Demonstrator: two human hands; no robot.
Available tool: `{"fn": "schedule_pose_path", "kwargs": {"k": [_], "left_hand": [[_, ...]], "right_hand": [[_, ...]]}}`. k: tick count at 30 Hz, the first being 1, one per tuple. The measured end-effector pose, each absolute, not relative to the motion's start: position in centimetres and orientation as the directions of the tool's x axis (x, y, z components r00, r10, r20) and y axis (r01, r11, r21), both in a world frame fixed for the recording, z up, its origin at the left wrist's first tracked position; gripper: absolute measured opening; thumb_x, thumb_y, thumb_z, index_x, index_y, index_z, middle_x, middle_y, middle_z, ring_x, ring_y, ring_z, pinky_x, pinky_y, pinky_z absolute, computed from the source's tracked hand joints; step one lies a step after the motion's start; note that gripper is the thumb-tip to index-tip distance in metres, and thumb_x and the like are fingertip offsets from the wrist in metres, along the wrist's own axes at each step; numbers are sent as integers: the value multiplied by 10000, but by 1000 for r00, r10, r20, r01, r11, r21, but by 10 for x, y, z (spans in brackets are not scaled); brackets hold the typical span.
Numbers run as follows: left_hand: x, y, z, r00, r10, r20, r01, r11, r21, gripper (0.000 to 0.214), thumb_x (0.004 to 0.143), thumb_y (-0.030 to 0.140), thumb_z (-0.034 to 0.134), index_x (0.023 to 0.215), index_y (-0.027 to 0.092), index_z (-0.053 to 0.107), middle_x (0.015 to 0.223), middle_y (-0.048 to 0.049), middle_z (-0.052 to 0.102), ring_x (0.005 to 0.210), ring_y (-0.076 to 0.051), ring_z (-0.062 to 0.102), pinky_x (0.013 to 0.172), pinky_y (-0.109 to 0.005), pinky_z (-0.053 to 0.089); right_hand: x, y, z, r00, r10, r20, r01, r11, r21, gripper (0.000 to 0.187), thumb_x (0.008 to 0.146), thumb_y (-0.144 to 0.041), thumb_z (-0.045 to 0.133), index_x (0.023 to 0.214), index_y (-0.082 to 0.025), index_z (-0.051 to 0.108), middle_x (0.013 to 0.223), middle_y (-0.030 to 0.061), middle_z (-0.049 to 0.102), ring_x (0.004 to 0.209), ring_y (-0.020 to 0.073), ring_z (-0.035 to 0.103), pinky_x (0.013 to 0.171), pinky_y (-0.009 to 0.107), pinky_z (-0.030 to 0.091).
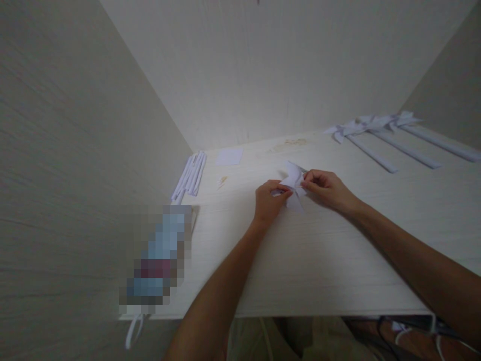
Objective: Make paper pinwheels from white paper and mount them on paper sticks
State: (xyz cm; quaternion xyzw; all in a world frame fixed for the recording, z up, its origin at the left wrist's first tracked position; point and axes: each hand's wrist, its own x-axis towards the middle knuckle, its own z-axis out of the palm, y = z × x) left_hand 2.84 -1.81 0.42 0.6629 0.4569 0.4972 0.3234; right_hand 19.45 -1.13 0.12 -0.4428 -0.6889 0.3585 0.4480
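Observation:
Above the middle of the white table [300, 271], a white paper pinwheel [294, 176] with curved blades is held between both hands. My left hand [268, 200] pinches its left side near the centre, thumb and fingers pressed together. On the other side, my right hand [323, 188] grips the pinwheel's right edge with thumb and bent forefinger. A thin dark line shows just behind the paper by my right fingertips; I cannot tell what it is.
At the right lie three paper pinwheels on white paper sticks [408, 148]. Several rolled paper tubes [193, 174] lie along the left wall, near a flat paper square [229, 157] and small thin scraps [222, 181]. A blurred-out object [161, 250] occupies the front left.

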Motion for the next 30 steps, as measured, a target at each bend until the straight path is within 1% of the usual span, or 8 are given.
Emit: {"fn": "schedule_pose_path", "kwargs": {"k": [5, 14, 17, 20, 25, 30], "left_hand": [[33, -21, 7, 42, 922, 385, 319, -378, 869, 67, 563, 105, 656, 567, 165, 629, 668, -16, 616, 687, -132, 564, 714, -281, 433], [35, -24, 5, 17, 931, 366, 360, -347, 866, 65, 603, 94, 613, 582, 154, 625, 654, -15, 604, 642, -115, 560, 660, -259, 445], [38, -26, 5, -23, 921, 388, 381, -351, 856, 76, 600, 82, 613, 573, 153, 620, 665, -20, 600, 681, -121, 561, 668, -255, 447], [41, -27, 6, -72, 922, 380, 382, -326, 865, 85, 601, 68, 608, 571, 147, 613, 694, -31, 602, 708, -124, 560, 651, -244, 452], [43, -30, 7, -150, 924, 352, 361, -280, 889, 74, 612, 72, 599, 582, 139, 610, 722, -39, 606, 684, -112, 563, 630, -232, 458], [43, -30, 5, -185, 914, 360, 367, -276, 888, 55, 609, 92, 600, 585, 139, 612, 689, -36, 610, 671, -125, 570, 660, -260, 458]], "right_hand": [[195, -12, 2, -209, 928, 307, 313, 361, -878, 199, 715, -327, 518, 600, -166, 495, 613, -3, 486, 542, 97, 414, 492, 231, 311], [195, -11, 1, -235, 927, 292, 325, 358, -875, 210, 711, -339, 522, 598, -164, 497, 572, -16, 460, 508, 89, 399, 459, 225, 291], [195, -10, 0, -232, 926, 298, 340, 365, -867, 205, 709, -343, 520, 614, -162, 507, 591, -6, 487, 516, 94, 410, 466, 231, 307], [195, -10, 0, -230, 923, 308, 358, 374, -856, 206, 711, -348, 515, 622, -162, 514, 600, -1, 501, 526, 100, 419, 475, 237, 320], [193, -10, 0, -232, 917, 324, 407, 394, -824, 192, 716, -330, 512, 622, -164, 517, 599, -1, 504, 535, 106, 430, 489, 243, 331], [191, -10, 0, -250, 904, 346, 438, 424, -793, 188, 733, -315, 495, 626, -162, 519, 619, 5, 515, 563, 115, 452, 518, 252, 346]]}}
